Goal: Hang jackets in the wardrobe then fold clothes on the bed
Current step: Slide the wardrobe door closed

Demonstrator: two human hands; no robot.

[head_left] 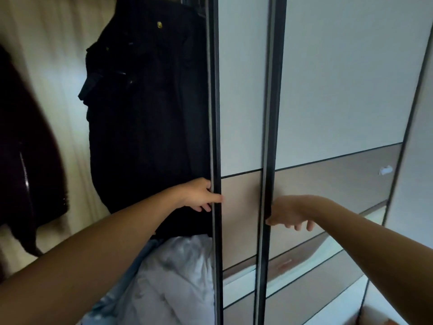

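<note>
Gripping a door (241,90) edge that hides its thumb tip, my left hand (199,195) reaches out; my curled right hand (288,214) touches the next door (351,90), hold unclear.

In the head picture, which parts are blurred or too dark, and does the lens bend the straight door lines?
Head view: the dark red jacket is smeared by motion blur; the black jacket is too dark for much detail; the door stiles lean and bow from the wide lens; the left hand, gripping the door edge, and the right hand are fairly sharp.
</note>
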